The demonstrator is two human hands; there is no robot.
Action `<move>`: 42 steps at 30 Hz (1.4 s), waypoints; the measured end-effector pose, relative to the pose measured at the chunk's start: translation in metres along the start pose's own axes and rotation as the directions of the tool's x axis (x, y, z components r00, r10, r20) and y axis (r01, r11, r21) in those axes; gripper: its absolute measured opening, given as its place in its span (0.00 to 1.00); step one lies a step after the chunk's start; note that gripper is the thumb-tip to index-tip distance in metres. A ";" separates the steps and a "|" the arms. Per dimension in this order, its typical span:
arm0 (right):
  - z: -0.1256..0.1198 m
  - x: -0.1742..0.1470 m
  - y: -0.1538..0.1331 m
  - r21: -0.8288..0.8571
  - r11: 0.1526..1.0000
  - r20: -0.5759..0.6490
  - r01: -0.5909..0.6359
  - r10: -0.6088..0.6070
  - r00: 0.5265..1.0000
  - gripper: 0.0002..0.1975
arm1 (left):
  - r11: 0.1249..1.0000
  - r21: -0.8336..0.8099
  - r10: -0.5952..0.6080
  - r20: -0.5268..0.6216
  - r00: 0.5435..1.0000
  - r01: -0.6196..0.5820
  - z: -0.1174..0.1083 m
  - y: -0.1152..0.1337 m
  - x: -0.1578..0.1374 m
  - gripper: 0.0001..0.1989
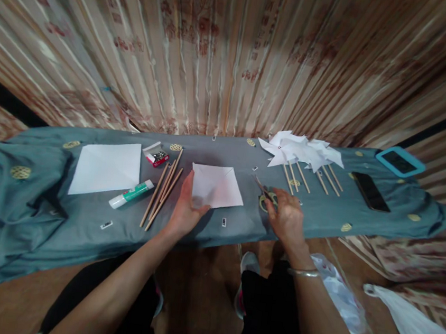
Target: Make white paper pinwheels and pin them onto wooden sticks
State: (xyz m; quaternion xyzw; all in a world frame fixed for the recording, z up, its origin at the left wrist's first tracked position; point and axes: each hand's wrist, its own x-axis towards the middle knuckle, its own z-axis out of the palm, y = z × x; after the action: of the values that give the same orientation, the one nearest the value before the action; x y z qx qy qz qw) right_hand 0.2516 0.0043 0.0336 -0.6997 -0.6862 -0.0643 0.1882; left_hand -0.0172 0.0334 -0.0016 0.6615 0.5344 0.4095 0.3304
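A square white sheet of paper with crease lines lies in the middle of the cloth-covered table. My left hand holds it by the lower left, thumb along the near edge and fingers at the left side. To its right, my right hand has its fingers closed at the handles of a pair of scissors, whose blades point up and left, apart from the paper. My right fingers partly cover the handles. Several wooden sticks lie left of my left hand.
Paper pinwheels on sticks lie at the back right, near a black phone and a blue-framed device. On the left are a stack of white paper, a glue stick and a small box of pins. A curtain hangs behind.
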 end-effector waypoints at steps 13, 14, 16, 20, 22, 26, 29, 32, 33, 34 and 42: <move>0.024 -0.003 -0.091 0.192 0.942 0.167 0.274 -0.307 0.937 0.22 | 0.843 0.474 0.063 0.385 0.921 -0.256 0.005 0.025 -0.010 0.24; 0.028 -0.002 -0.093 0.180 0.943 0.190 0.279 -0.312 0.931 0.22 | 0.840 0.478 0.055 0.396 0.916 -0.257 0.005 0.024 -0.010 0.24; 0.034 -0.001 -0.095 0.150 0.945 0.224 0.289 -0.317 0.921 0.21 | 0.841 0.469 0.067 0.407 0.911 -0.271 0.003 0.021 -0.011 0.24; 0.042 -0.003 -0.094 0.121 0.938 0.208 0.324 -0.343 0.916 0.21 | 0.838 0.457 0.111 0.392 0.913 -0.298 0.000 0.014 -0.011 0.26; 0.045 -0.004 -0.093 0.116 0.932 0.175 0.342 -0.358 0.917 0.20 | 0.833 0.472 0.098 0.387 0.917 -0.288 -0.001 0.013 -0.011 0.27; 0.048 -0.005 -0.090 0.117 0.924 0.127 0.365 -0.378 0.917 0.20 | 0.825 0.485 0.087 0.398 0.913 -0.290 -0.002 0.013 -0.011 0.28; 0.048 -0.001 -0.090 0.122 0.929 0.064 0.350 -0.359 0.931 0.21 | 0.823 0.485 0.094 0.396 0.913 -0.295 -0.004 0.014 -0.011 0.27; 0.050 0.008 -0.092 0.112 0.945 -0.001 0.308 -0.310 0.951 0.23 | 0.827 0.482 0.085 0.402 0.912 -0.289 -0.008 0.015 -0.010 0.26; 0.052 0.012 -0.093 0.113 0.947 -0.005 0.301 -0.302 0.953 0.23 | 0.829 0.479 0.083 0.403 0.911 -0.288 -0.009 0.016 -0.009 0.26; 0.055 0.015 -0.094 0.118 0.948 -0.003 0.297 -0.299 0.954 0.24 | 0.832 0.475 0.084 0.403 0.912 -0.286 -0.010 0.017 -0.008 0.26; 0.078 0.024 -0.099 0.110 0.949 0.112 0.296 -0.307 0.945 0.24 | 0.865 0.420 0.142 0.318 0.938 -0.274 -0.012 0.008 -0.003 0.17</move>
State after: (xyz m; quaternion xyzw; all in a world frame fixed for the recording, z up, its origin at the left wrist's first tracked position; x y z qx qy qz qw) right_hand 0.1424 0.0528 -0.0125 -0.5798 -0.7980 -0.0159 0.1635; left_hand -0.0244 0.0286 0.0102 0.8252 0.4892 0.2092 0.1898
